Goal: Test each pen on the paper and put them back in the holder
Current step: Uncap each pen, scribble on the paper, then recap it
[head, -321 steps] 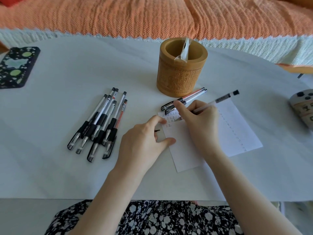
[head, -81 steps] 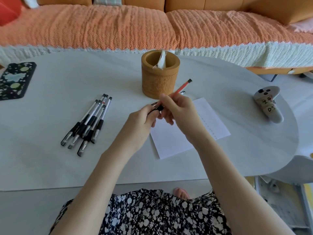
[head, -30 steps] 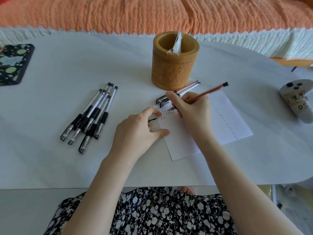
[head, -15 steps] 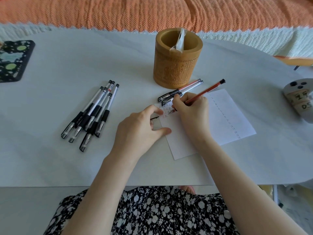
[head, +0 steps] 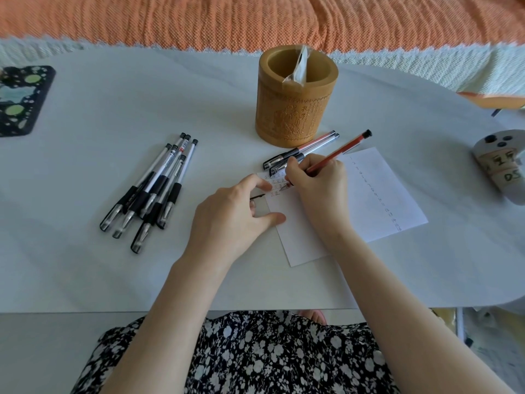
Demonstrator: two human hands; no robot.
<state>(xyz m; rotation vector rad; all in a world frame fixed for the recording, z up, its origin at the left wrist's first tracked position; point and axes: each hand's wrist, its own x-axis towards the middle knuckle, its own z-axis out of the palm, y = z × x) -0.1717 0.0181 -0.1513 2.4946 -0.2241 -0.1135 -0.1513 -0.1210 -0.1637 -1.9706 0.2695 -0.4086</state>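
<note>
Testing looks midway: right hand [head: 318,189] grips red-barrelled pen [head: 338,152] on white paper sheet [head: 377,194]; left hand [head: 233,214] pins it, clutching black cap [head: 258,197]; clear-barrelled pens [head: 159,189] wait; carved bamboo holder [head: 292,109] penless.

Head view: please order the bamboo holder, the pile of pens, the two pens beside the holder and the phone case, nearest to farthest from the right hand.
1. Two pens, just beyond the right hand.
2. Bamboo holder, behind them.
3. Pile of pens, to the left.
4. Phone case, far left edge.
</note>
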